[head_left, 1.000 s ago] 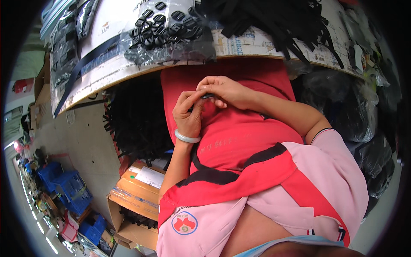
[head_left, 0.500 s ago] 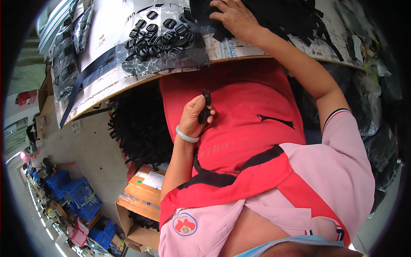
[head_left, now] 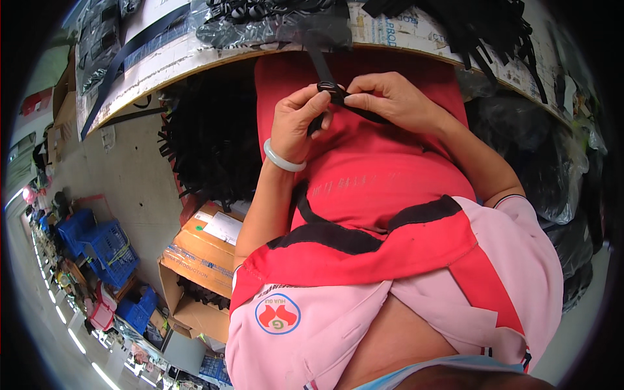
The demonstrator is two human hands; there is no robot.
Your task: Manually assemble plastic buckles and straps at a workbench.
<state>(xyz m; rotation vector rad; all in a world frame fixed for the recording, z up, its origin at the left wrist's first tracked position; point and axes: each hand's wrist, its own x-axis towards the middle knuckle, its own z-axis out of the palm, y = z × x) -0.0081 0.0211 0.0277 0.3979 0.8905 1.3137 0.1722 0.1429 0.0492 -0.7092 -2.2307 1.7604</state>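
Observation:
In front of my red apron, both hands meet at a small black plastic buckle. My left hand pinches the buckle between thumb and fingers, with more black pieces tucked in its palm. A black webbing strap runs from the buckle up toward the table edge. My right hand pinches the strap beside the buckle, and black webbing also shows beneath its fingers. Exactly how the strap passes through the buckle is hidden by the fingertips.
On the table lie a clear bag of black buckles and a pile of black straps. Black strap bundles hang at lower left, above an open cardboard box. Blue crates stand farther left.
My right hand has come off the black straps on the table and down to my left hand, bringing a strap. My left hand has risen a little. The view has shifted.

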